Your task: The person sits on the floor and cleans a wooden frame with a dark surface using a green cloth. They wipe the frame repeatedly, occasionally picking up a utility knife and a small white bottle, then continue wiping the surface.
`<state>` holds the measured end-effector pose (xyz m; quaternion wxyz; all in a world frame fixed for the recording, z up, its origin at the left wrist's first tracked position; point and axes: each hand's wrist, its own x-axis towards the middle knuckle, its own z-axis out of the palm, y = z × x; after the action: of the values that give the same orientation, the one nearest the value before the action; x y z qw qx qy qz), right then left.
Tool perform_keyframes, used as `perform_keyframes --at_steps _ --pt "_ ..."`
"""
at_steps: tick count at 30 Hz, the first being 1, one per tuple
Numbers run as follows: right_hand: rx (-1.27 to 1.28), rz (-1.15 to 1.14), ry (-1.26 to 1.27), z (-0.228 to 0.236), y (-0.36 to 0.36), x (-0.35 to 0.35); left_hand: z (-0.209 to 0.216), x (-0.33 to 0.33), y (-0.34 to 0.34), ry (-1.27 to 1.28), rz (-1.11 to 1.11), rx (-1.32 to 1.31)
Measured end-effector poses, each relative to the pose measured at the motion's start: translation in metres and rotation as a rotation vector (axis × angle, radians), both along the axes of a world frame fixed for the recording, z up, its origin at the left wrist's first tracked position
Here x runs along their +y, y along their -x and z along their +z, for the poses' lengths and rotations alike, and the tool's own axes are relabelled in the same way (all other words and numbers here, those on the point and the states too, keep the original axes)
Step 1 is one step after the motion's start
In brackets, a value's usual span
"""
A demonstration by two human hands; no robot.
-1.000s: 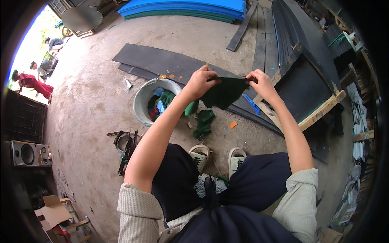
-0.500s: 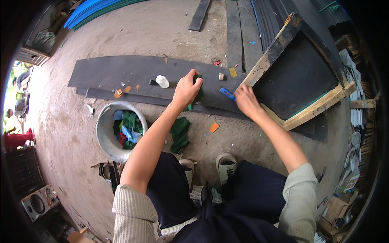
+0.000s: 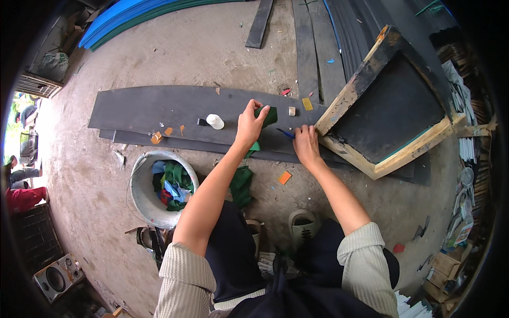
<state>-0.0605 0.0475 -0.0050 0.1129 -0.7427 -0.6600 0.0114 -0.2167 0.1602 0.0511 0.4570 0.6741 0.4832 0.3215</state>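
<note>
Right hand (image 3: 307, 145) grips blue tool (image 3: 287, 134), long axis pointing left; left hand (image 3: 249, 124) pinches green cloth (image 3: 270, 117).

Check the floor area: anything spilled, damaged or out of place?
Nothing looks spilled. One green cloth lies on the floor near the bucket, not in it with the other scraps; the wooden frame looks patchily stained.

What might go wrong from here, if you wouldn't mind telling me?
The blue tool in the right hand points toward the left hand, which holds green cloth; if it has a blade, it might cause a nick. The white bottle on the black sheet could be bumped by the left hand.
</note>
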Motion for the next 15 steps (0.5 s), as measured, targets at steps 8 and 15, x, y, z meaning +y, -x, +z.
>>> perform_keyframes --at_steps 8,15 --pt "0.912 -0.226 -0.196 0.112 -0.011 0.012 0.098 -0.023 0.026 0.273 -0.274 -0.427" --pt "1.516 0.178 0.080 0.282 0.005 -0.037 0.196 -0.073 0.029 0.045 -0.412 -0.647"
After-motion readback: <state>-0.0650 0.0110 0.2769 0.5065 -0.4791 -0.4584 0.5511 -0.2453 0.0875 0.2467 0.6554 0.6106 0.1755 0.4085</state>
